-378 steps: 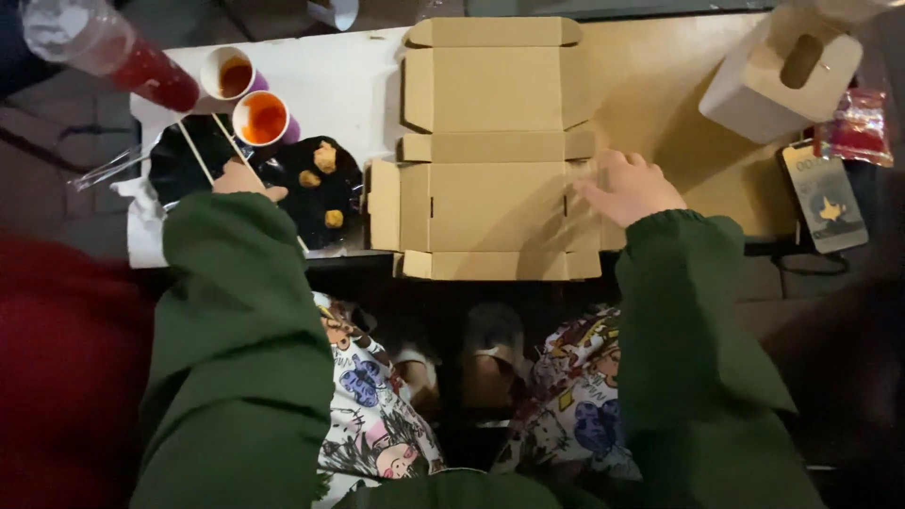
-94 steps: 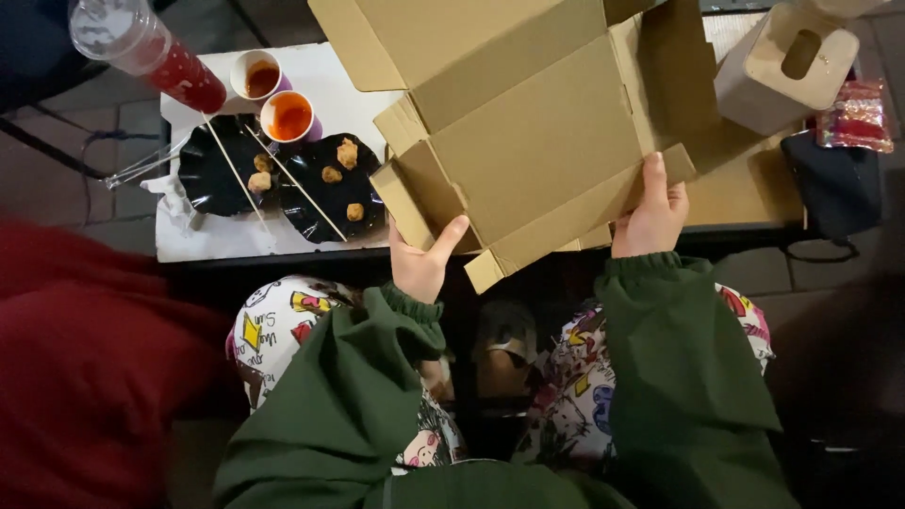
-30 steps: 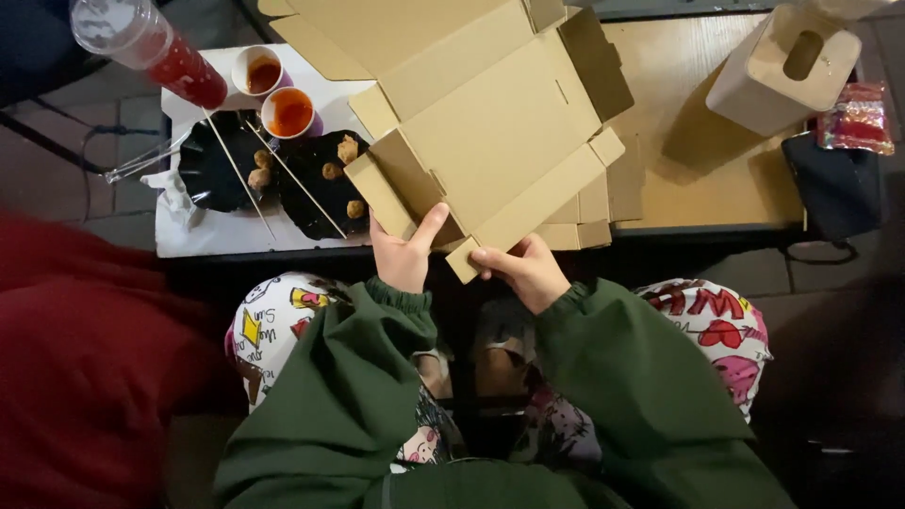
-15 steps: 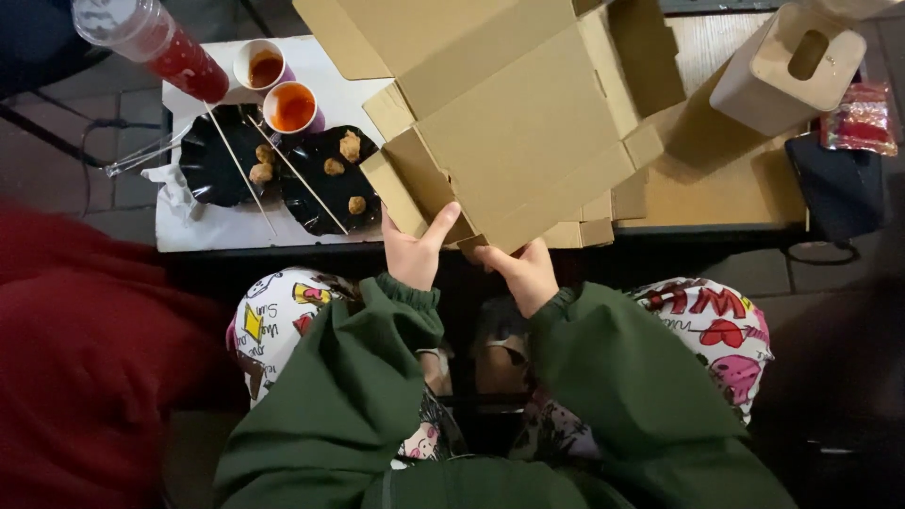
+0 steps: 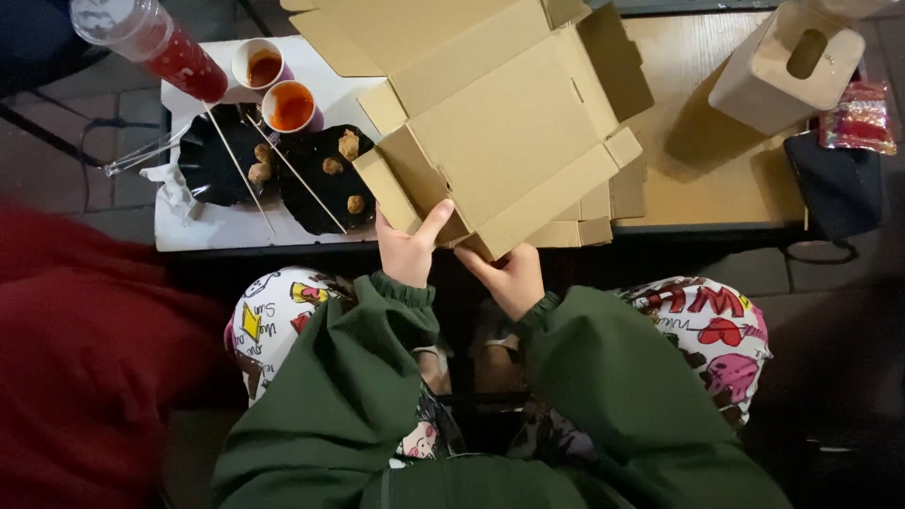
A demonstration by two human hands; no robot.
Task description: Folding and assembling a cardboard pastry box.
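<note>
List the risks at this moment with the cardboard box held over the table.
1. The cardboard box is tilted up, gripped only at its near corner by the left hand and right hand; it may slip or swing.
2. Its left flap hangs close to the black plates with skewers and the sauce cups; a swing might knock or spill them.

Dim scene, light from above; cardboard box casts hard shadow on tabletop; frame edges dark, slightly soft.
</note>
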